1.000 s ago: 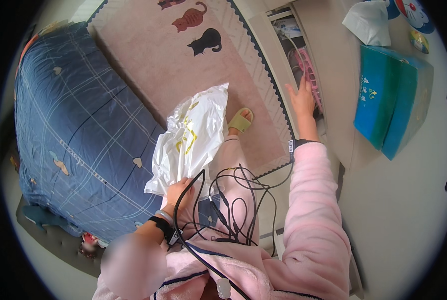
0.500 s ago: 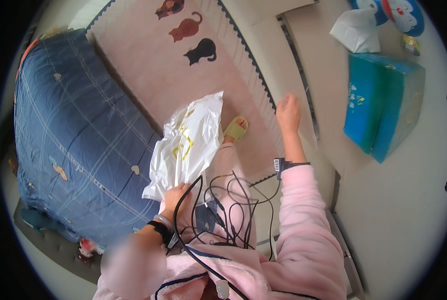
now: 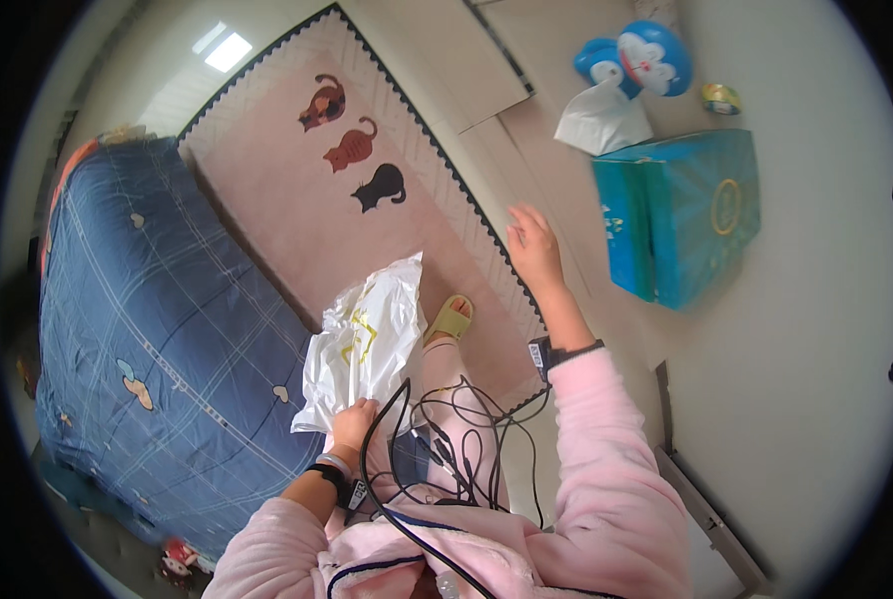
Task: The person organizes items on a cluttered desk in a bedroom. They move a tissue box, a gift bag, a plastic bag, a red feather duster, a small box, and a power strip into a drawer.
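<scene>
My left hand (image 3: 355,423) grips the near edge of a white plastic bag (image 3: 372,329) with yellow printing, which lies across my lap and hangs toward my foot. The bag looks limp and creased; what it holds, if anything, is hidden. Out to the right, my right hand (image 3: 534,250) is raised over the pale furniture with nothing in it, thumb and fingers a little apart. Closest to that hand is a teal box (image 3: 706,215) on the pale surface. A loose tangle of black cables (image 3: 456,429) hangs in front of my body.
At left stands a bed with a blue checked cover (image 3: 187,329). A pink rug (image 3: 267,170) with cat figures covers the floor beyond my green slipper (image 3: 453,317). Beside the box are a white paper bag (image 3: 606,120), blue cartoon figures (image 3: 654,58) and a small yellow-green item (image 3: 721,99).
My view has turned, so the box now shows more to the left. My right hand has shifted left with its fingers loosening. My left hand keeps its grip on the bag.
</scene>
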Demonstrator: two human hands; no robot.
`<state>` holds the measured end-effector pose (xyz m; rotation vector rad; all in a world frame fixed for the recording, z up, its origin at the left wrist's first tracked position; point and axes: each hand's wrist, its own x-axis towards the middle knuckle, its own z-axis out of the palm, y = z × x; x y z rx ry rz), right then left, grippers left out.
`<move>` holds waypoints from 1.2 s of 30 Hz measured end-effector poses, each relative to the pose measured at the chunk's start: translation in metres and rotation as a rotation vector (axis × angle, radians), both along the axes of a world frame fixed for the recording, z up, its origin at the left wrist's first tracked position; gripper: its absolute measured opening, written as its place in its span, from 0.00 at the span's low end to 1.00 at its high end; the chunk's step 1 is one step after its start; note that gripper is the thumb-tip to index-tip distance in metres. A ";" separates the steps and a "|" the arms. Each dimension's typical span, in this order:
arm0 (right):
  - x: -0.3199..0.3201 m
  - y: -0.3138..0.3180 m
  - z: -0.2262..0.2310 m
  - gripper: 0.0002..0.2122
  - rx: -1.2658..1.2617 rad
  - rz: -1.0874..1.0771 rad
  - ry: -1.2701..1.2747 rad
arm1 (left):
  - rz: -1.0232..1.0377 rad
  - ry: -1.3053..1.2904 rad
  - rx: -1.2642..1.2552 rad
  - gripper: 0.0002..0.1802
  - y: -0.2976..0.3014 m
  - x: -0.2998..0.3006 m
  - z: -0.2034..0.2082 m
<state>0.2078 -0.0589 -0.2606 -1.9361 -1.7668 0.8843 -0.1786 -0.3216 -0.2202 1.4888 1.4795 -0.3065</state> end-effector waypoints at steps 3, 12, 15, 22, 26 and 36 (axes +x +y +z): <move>-0.027 0.059 0.071 0.24 0.331 -0.217 -0.033 | 0.031 -0.019 0.051 0.09 0.011 -0.003 0.006; -0.027 0.150 0.089 0.16 0.142 -0.470 -0.340 | 0.353 -0.182 0.462 0.08 0.120 -0.014 0.089; -0.029 0.125 0.123 0.10 0.182 -0.472 -0.328 | 0.432 -0.153 0.462 0.08 0.161 -0.024 0.121; -0.007 0.078 0.245 0.12 0.530 -0.412 -0.259 | 0.548 -0.322 0.558 0.06 0.231 -0.031 0.174; 0.062 0.073 0.295 0.08 0.298 -0.439 -0.088 | 0.503 -0.318 0.629 0.05 0.269 -0.006 0.201; 0.296 0.180 0.307 0.15 0.181 -0.591 -0.346 | 0.462 -0.188 0.690 0.06 0.312 0.087 0.216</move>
